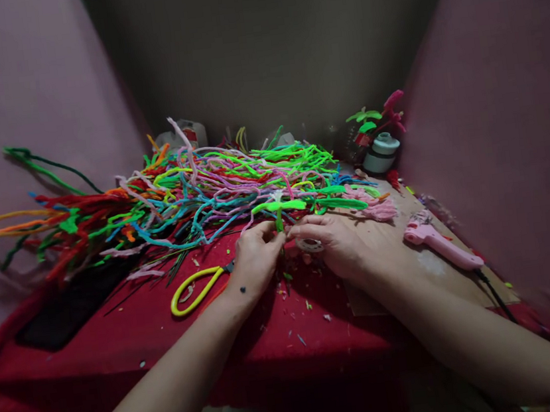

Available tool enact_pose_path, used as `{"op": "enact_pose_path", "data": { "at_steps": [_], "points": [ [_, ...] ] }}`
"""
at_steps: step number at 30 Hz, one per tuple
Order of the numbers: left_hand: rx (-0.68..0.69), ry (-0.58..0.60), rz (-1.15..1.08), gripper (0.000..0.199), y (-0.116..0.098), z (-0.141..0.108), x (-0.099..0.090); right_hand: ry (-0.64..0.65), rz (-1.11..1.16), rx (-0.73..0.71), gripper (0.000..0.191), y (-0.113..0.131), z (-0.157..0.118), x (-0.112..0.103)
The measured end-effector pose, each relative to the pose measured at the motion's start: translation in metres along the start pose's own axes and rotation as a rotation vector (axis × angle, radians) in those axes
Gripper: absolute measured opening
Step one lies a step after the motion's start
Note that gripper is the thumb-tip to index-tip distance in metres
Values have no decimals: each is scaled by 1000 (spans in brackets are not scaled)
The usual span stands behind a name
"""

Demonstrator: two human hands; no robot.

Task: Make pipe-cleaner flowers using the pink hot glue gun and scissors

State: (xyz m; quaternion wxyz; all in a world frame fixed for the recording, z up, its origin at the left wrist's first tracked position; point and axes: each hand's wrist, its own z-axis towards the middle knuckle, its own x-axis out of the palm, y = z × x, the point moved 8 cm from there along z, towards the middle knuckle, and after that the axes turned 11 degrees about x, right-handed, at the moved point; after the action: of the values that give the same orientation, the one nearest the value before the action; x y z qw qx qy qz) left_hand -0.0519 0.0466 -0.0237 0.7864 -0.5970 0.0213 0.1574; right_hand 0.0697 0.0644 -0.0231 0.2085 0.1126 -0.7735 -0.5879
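Upright between my hands is a green pipe-cleaner flower stem (pixel 280 222), with bright green leaves (pixel 285 205) spread at its upper part and a whitish tuft on top. My left hand (pixel 257 255) is closed, thumb and fingers pinching this stem. My right hand (pixel 334 242) is closed too, its fingertips meeting at the stem from the right. Under its fingers shows a pale ring-shaped roll of tape (pixel 310 244), held in that hand. Yellow-handled scissors (pixel 199 291) lie left of my left hand, partly hidden by it.
A large pile of coloured pipe cleaners (pixel 232 181) stretches across the back. A pink glue gun (pixel 443 245) lies on a brown board (pixel 393 271) to the right. A dark phone-like slab (pixel 71 308) is at left, a lidded jar (pixel 382 153) at back right. Scraps dot the red cloth (pixel 321 334).
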Motion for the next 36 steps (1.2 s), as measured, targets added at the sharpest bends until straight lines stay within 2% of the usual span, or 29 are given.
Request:
{"op": "enact_pose_path", "data": {
  "at_steps": [3, 9, 13, 20, 27, 36],
  "points": [
    [135, -43, 84, 21, -17, -2, -7, -8, 28, -64, 9, 6, -3, 0],
    [177, -28, 86, 17, -26, -9, -6, -8, 81, -201, 10, 17, -10, 2],
    [230, -81, 147, 17, -30, -11, -7, -43, 104, -181, 9, 15, -12, 2],
    [218, -25, 156, 31, -34, -14, 1, -22, 148, -195, 7, 13, -12, 6],
    [203, -25, 27, 28, -33, -15, 4, -63, 120, -185, 10, 13, -11, 4],
    [236, -22, 16, 23, -35, -20, 8, -80, 152, -263, 11, 18, -12, 3]
  ]
}}
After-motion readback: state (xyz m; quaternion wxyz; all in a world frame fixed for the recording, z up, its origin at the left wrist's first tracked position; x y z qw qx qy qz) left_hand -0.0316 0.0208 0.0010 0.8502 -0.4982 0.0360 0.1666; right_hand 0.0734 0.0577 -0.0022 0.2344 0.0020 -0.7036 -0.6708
